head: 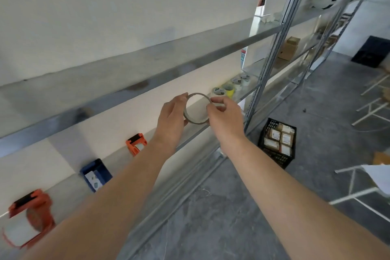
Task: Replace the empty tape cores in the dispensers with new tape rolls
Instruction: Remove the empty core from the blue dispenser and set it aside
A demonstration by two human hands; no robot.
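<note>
At the centre of the frame, out over the front edge of the grey metal shelf (198, 133), the left hand (172, 116) curls its fingers round the left side of a thin grey cardboard ring (197, 122), seemingly an empty tape core. The right hand (224, 118) pinches the ring's right rim between thumb and forefinger; neither hand holds anything else. The core looks ready to be put aside, so one hand should take it alone and lay it flat, clear of the fresh stock. The freed hand can then take the nearest roll by its outer face. Just beyond the right hand, toward the upper right, a row of new tape rolls (219, 91), clear with one yellow, stands on the same shelf. Back along the shelf, at lower left, lies a large orange plastic tape dispenser (31, 215), then a small blue plastic bin (92, 164), then a second orange dispenser (136, 143). I cannot tell whether either dispenser is loaded. The shelf above overhangs the reach, and the perforated steel upright (257, 91) crowds the rolls from the right. A black plastic crate (274, 157) of wrapped parcels stands on the floor beyond.
</note>
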